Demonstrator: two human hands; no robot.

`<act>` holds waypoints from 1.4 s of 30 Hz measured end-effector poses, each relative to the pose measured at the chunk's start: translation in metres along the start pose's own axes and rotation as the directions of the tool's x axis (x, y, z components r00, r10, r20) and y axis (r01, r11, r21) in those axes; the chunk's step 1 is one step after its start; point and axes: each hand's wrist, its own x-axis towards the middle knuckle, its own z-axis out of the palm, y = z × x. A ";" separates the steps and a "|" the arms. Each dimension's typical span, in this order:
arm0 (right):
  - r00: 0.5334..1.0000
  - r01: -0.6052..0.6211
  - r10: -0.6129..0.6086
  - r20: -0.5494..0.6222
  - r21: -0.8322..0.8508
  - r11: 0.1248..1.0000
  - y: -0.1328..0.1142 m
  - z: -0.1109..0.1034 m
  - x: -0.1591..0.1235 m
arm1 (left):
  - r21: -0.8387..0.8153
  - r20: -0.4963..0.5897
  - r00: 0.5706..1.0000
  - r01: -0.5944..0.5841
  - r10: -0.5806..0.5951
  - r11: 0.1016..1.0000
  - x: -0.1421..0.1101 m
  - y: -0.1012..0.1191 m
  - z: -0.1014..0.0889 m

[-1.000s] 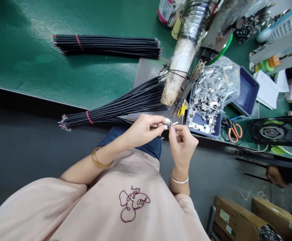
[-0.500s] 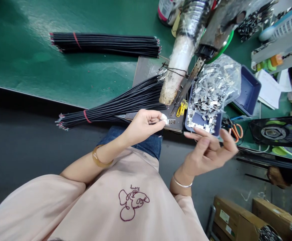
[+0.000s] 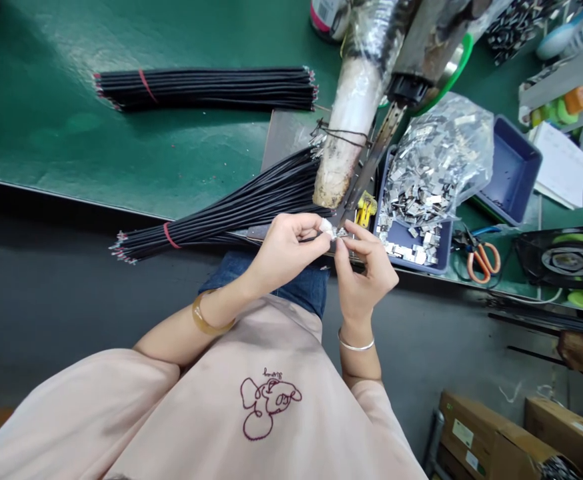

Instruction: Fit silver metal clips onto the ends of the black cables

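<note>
My left hand point(image 3: 285, 248) is closed in a pinch on the end of a black cable and a small metal connector shell point(image 3: 332, 231) at the bench edge. My right hand point(image 3: 364, 270) is closed too, its fingertips meeting the left ones on the same shell. The cable comes from a fanned bundle of black cables point(image 3: 231, 211) tied with a red band, lying across the bench edge to my left. A blue tray point(image 3: 444, 261) of loose metal shells sits just right of my hands, under a clear bag of more shells point(image 3: 434, 167).
A second tied cable bundle point(image 3: 206, 88) lies farther back on the green mat point(image 3: 71, 133). A wrapped tool on a stand point(image 3: 351, 127) hangs above my hands. Orange scissors point(image 3: 479, 257), another blue tray point(image 3: 511, 173), a black fan point(image 3: 569, 257) and floor boxes point(image 3: 476, 437) are to the right.
My right hand swung out open toward the blue tray half a second ago and has come back to meet my left hand at the shell. The left hand stayed nearly still.
</note>
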 end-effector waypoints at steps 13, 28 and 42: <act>0.995 0.100 -0.100 -0.015 -0.022 0.995 -0.005 -0.003 0.002 | 0.043 -0.002 1.000 -0.004 0.004 0.999 0.000 0.001 -0.002; 0.817 -0.013 0.009 -0.577 -0.003 1.000 -0.011 -0.047 0.006 | 0.271 0.257 0.966 -0.087 0.015 0.959 -0.020 0.001 -0.012; 0.921 -0.237 0.366 0.131 -0.558 0.795 0.105 -0.079 0.055 | 0.873 0.176 0.886 -0.342 0.429 0.347 0.015 -0.013 -0.026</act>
